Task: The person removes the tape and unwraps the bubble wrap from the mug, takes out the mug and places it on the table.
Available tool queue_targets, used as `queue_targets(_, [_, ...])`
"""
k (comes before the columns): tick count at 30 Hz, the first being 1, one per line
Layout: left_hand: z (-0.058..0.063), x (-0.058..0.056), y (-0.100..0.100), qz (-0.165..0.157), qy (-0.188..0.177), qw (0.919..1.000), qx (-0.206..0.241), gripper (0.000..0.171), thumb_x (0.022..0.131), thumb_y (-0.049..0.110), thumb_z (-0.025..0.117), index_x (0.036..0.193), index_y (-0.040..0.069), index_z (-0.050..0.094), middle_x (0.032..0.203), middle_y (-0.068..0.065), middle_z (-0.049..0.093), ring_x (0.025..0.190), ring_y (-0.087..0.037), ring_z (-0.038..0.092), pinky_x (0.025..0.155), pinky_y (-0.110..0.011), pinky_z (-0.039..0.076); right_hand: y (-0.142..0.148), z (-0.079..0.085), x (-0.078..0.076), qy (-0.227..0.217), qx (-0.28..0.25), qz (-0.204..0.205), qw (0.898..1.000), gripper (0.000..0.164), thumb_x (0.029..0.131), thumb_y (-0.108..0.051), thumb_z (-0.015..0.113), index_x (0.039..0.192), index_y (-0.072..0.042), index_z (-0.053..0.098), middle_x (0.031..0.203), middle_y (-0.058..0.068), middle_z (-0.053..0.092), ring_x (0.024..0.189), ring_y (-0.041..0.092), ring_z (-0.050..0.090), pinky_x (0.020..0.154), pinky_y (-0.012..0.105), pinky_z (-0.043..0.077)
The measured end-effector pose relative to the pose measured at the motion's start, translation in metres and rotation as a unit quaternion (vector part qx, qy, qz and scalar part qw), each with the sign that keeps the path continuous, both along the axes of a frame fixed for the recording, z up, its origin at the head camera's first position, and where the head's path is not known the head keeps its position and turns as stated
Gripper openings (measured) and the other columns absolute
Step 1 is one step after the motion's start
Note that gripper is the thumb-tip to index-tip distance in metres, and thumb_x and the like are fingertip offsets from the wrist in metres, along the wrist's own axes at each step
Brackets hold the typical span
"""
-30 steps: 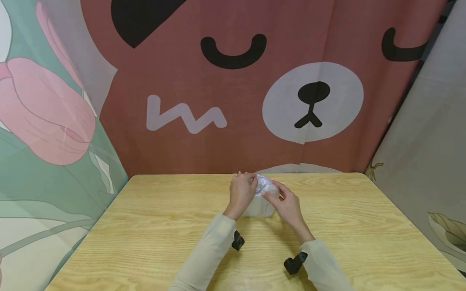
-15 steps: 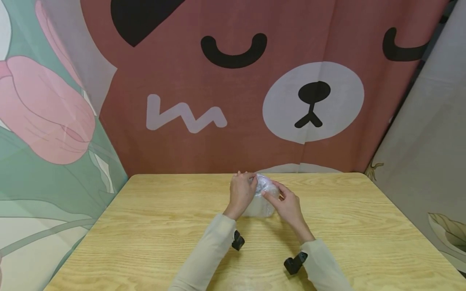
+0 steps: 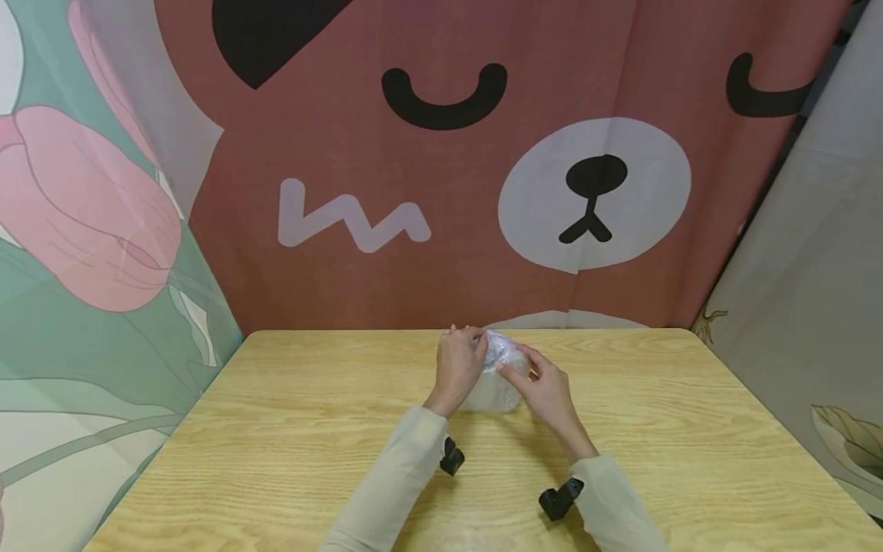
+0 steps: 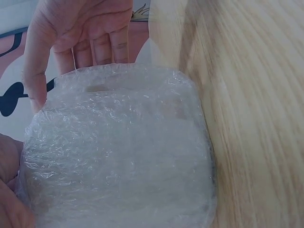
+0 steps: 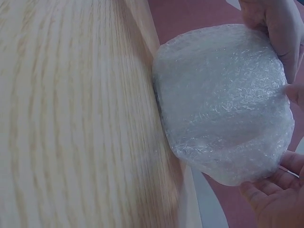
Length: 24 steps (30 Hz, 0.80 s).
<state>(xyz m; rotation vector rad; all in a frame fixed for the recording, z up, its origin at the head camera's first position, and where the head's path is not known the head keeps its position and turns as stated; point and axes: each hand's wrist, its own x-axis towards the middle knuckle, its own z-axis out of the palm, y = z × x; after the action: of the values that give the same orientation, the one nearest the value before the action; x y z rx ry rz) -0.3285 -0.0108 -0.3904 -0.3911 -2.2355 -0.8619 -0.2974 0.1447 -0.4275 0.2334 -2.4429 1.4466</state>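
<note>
Head view: toward the far middle of the pale yellow wood-grain desk (image 3: 276, 445) rests a rounded, clear bubble-wrap bundle (image 3: 491, 395), the left hand's (image 3: 457, 369) curled fingers gripping its left, the right hand's (image 3: 548, 389) parted thumb and fingers its right.

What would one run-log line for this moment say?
left hand holds plastic-wrapped bundle at upper left | right hand grips its upper right | bundle rests on wood-grain table | printed backdrop behind

The place was a cloth-screened table booth: a reddish-brown bear-print curtain (image 3: 455, 284), a green pink-flowered curtain (image 3: 83, 215) and a grey leaf-print curtain (image 3: 814, 291) enclosed three sides of a yellow wood-grain table (image 3: 276, 437).
</note>
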Motion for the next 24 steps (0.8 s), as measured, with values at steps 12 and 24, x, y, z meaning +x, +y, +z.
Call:
queue_targets(12, [0.0,-0.0001,-0.0012,-0.016,0.018,0.9986,0.048,0.007,0.086,0.003,0.069,0.086,0.0,0.075,0.086,-0.011,0.073,0.08,-0.024,0.07,0.091,-0.042,0.05,0.0,-0.0023,0.0,-0.015,-0.006,0.003,1.0,0.068,0.087,-0.048,0.07,0.138,-0.006,0.053,0.14,0.017,0.05,0.128,0.034,0.047,0.099,0.048,0.043])
queue_targets(24, [-0.0022,-0.0018,-0.0005,-0.031,0.02,0.9953,0.09,0.011,0.085,0.005,0.068,0.092,0.0,0.075,0.091,-0.007,0.074,0.086,-0.019,0.07,0.096,-0.039,0.046,-0.0014,-0.005,0.0007,-0.01,-0.015,-0.007,1.0,0.069,0.086,-0.049,0.07,0.138,-0.007,0.052,0.141,0.016,0.049,0.128,0.035,0.047,0.1,0.048,0.042])
